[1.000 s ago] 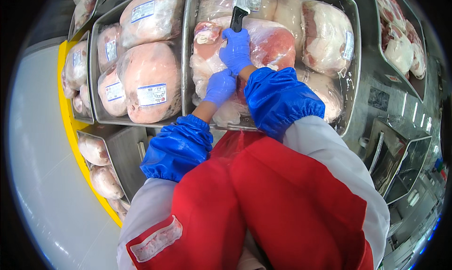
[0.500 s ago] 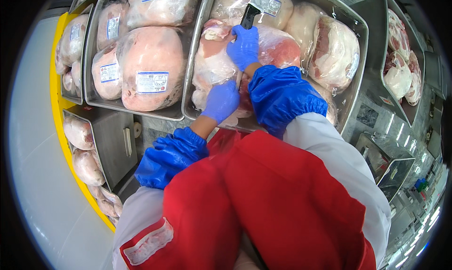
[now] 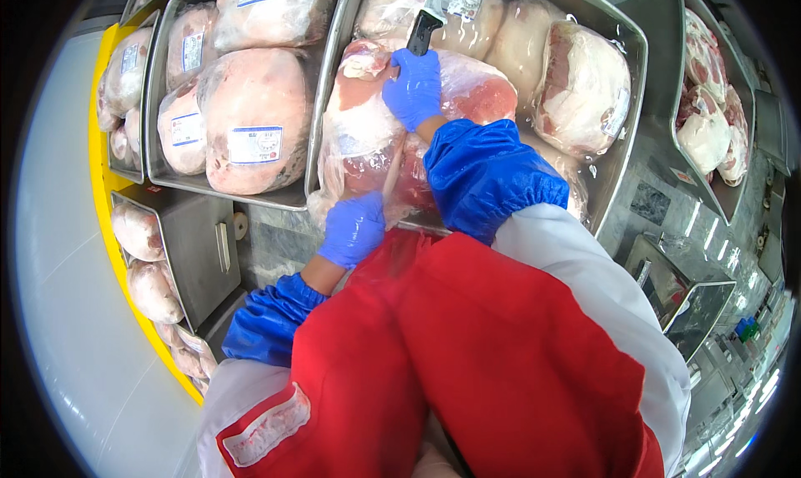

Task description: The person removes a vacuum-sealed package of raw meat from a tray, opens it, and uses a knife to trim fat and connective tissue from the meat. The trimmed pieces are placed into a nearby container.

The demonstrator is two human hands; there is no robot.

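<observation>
My right hand (image 3: 414, 88), in a blue glove, is closed around the black handle of a knife (image 3: 423, 32); its blade points away from me and runs toward the upper edge. Below that hand lies a large cut of meat (image 3: 355, 115), pale and red, partly covered by clear plastic wrap (image 3: 360, 148). My left hand (image 3: 354, 229), also gloved, is a fist gripping the wrap at the near edge of the metal tub (image 3: 310, 144). The film stretches tight between the meat and this fist. My left fingertips are mostly hidden.
More wrapped meat (image 3: 584, 90) fills the tub's far and right parts. A second tub (image 3: 150, 103) with labelled wrapped cuts (image 3: 254, 119) adjoins on the left. At the right stands a tub (image 3: 726, 190) of meat. A yellow-edged barrier (image 3: 125, 261) curves along the left.
My left hand has moved toward me and left, drawing the plastic wrap out over the tub's near edge. My right hand and the knife have shifted slightly left.
</observation>
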